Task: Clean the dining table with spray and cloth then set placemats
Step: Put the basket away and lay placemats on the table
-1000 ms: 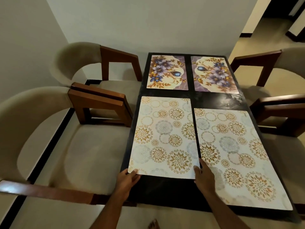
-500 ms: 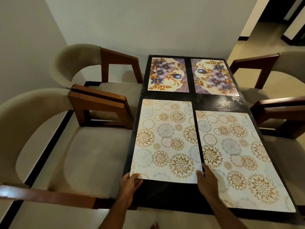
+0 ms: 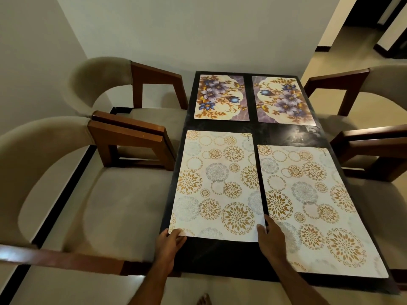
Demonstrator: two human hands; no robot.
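Both hands pinch the near corners of the lower-centre mandala placemat [image 3: 217, 186] on the black counter [image 3: 222, 258]: left hand [image 3: 170, 242] clamped on its lower-left corner, right hand [image 3: 269, 236] on its lower-right. My call: square its far edge with the lower-right mandala mat [image 3: 312, 205], which sits lower; keep the gap even, no overlap. No containers in view; two floral mats [image 3: 221, 96] at top centre look placed.

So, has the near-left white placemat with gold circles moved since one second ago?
No visible move: the near-left white placemat with gold circles keeps the same narrow gap beside the matching right placemat on the black table.
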